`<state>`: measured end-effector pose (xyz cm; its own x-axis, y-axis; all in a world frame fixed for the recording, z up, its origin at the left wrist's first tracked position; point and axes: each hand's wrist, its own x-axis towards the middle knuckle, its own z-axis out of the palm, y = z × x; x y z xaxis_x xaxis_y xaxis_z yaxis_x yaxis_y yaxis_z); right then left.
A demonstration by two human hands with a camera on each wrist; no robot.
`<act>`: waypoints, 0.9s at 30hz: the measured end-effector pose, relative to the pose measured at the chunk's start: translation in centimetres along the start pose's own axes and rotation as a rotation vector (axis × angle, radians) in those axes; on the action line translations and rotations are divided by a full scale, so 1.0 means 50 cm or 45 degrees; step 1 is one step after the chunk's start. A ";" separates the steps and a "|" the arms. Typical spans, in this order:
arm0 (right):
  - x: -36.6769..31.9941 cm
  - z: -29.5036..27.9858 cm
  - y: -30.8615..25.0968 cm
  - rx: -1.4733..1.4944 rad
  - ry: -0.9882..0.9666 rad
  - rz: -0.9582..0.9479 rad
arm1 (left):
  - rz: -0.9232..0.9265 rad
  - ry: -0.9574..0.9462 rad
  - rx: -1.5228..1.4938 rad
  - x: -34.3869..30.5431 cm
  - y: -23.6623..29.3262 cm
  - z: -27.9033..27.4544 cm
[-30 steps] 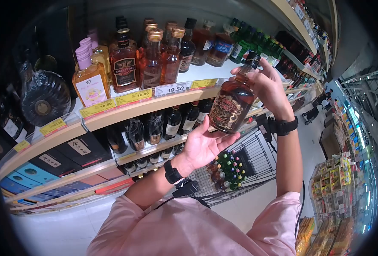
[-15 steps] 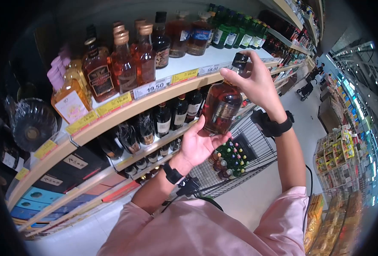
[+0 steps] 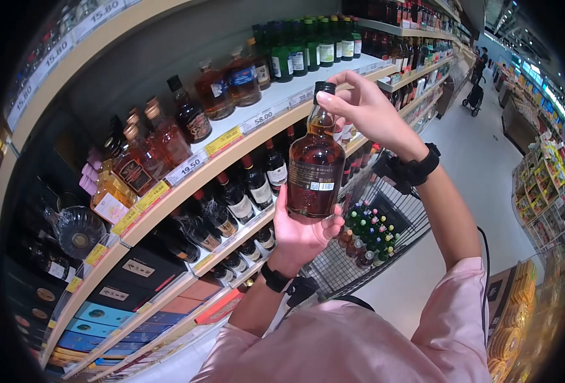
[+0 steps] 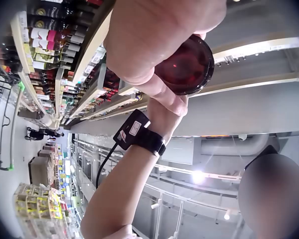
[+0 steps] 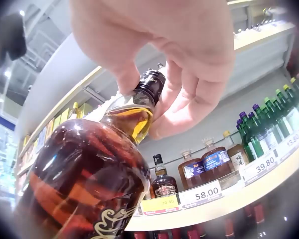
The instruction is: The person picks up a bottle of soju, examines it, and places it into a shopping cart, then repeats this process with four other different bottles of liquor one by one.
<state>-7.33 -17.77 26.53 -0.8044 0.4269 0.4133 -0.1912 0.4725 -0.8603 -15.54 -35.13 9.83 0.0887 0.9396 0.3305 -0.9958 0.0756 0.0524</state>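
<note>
A whisky bottle (image 3: pixel 315 172) of dark amber liquor stands nearly upright before the person's chest. Its dark label with a white barcode patch faces the head camera. At the top, the right hand (image 3: pixel 375 110) pinches the black cap and neck between thumb and fingers. Below, the left hand (image 3: pixel 303 233) cups the base, thumb up along one side and fingers round the other. The left wrist view shows the round bottle base (image 4: pixel 187 67) beside the left hand's fingers (image 4: pixel 162 94). Gold scrollwork on the bottle (image 5: pixel 84 184) shows in the right wrist view, under the right hand (image 5: pixel 164 64).
A curved shelf (image 3: pixel 244 131) holds liquor bottles, including green bottles (image 3: pixel 311 48), above price tags (image 3: pixel 186 167). Wine bottles (image 3: pixel 237 201) stand on the tier below. Behind the hands is a shopping cart (image 3: pixel 410 210) with several bottles (image 3: pixel 375 233) in it. A snack rack (image 3: pixel 541 179) stands across the aisle.
The bottle has been turned from its gold front label to its barcode side and stands more upright. Both hands still hold it. The head view has swung along the shelf.
</note>
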 end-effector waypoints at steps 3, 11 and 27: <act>-0.034 -0.048 0.008 -0.001 -0.005 -0.008 | -0.005 0.002 -0.009 0.025 -0.042 -0.008; -0.143 -0.183 0.057 -0.305 0.065 -0.054 | 0.343 0.221 0.784 0.080 -0.175 -0.056; -0.343 -0.254 0.199 -0.226 -0.031 0.393 | 1.028 0.484 2.317 0.042 -0.262 -0.208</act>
<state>11.72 -10.60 14.66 -0.8227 0.5528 0.1326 0.1621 0.4517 -0.8773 -2.55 -30.67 0.03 -0.5257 0.6066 0.5964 0.4001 -0.4424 0.8026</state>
